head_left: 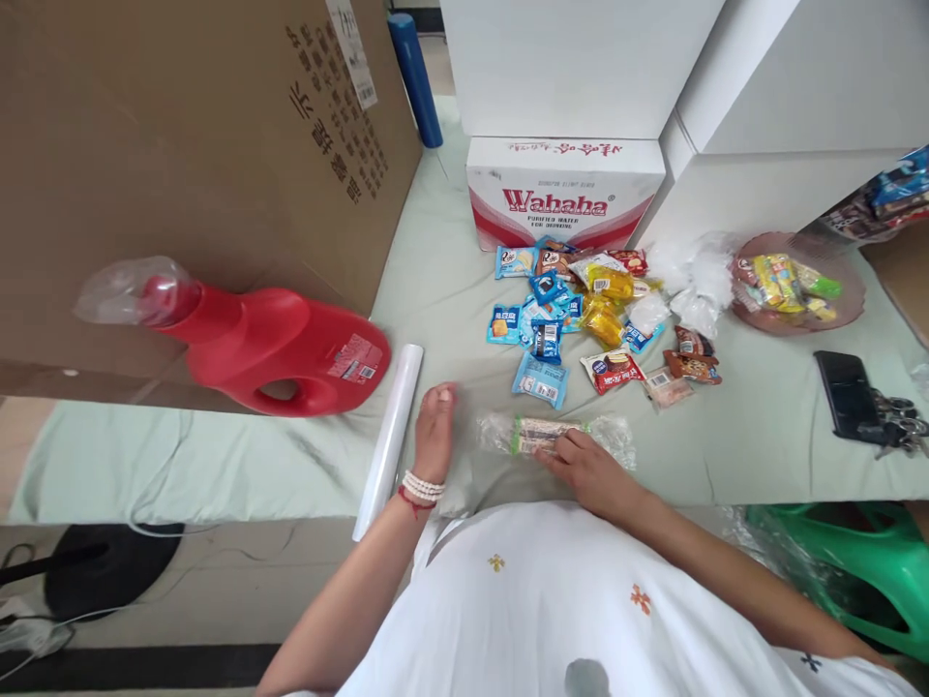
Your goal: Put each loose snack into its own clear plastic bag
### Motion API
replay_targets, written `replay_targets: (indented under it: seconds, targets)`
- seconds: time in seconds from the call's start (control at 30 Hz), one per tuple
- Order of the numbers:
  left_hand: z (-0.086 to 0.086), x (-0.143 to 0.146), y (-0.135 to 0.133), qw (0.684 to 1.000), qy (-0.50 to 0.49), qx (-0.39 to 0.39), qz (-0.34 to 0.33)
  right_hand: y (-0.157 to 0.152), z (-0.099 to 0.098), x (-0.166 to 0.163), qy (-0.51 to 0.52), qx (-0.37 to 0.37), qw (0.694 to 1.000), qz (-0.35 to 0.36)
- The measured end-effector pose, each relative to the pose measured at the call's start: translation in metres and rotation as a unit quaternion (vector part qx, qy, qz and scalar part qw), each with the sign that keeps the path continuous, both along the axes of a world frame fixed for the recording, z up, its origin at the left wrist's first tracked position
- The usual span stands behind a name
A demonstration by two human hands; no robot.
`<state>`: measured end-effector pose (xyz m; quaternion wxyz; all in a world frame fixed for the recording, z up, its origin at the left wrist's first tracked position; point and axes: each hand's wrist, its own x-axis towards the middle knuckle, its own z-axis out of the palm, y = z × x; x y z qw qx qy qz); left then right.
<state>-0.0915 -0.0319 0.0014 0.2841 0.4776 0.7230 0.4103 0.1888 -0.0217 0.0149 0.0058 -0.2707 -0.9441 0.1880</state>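
A snack wrapped in clear film (pixel 555 436) lies on the pale green sheet in front of me. My right hand (pixel 591 471) rests on its near edge with the fingers bent over the wrap. My left hand (pixel 435 431) lies flat on the sheet to the left of it, fingers together and stretched forward, holding nothing. A white roll of film (pixel 390 439) lies just left of my left hand. A beaded bracelet is on my left wrist.
A pile of small snack packets (pixel 573 315) lies beyond the hands. A red detergent jug (pixel 276 348) lies on its side at the left against a large cardboard box (pixel 181 145). A Wahaha carton (pixel 562 194), a plate of snacks (pixel 794 286), a phone (pixel 846 392) and keys sit farther back and right.
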Motion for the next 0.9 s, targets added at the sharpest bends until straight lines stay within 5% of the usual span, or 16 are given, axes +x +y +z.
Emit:
replay_targets:
  seconds: [0.17,0.37,0.43,0.57,0.67,0.77,0.9]
  targets:
    - [0.021,0.023,0.000,0.970,0.133,-0.117,-0.167,0.004,0.008,-0.001,-0.006,-0.011,1.000,-0.004]
    - [0.037,0.052,-0.006,0.955,-0.158,-0.201,-0.152,0.007,0.007,-0.004,0.006,-0.027,1.000,0.006]
    - [0.034,0.069,-0.001,0.946,-0.160,-0.205,-0.196,0.008,0.006,-0.004,0.015,-0.032,0.999,0.002]
    - [0.028,0.097,0.005,0.939,0.092,-0.151,-0.296,0.010,0.006,0.008,0.108,-0.082,0.990,-0.027]
    - [0.028,0.103,0.000,0.902,0.251,-0.148,-0.320,0.010,0.002,0.026,0.150,-0.055,0.963,-0.216]
    - [0.025,0.102,-0.007,0.893,0.331,-0.071,-0.297,0.009,-0.006,0.043,0.077,0.030,0.918,-0.389]
    - [0.008,0.097,-0.013,0.881,0.353,0.116,-0.295,0.007,-0.004,0.057,0.047,-0.007,0.916,-0.398]
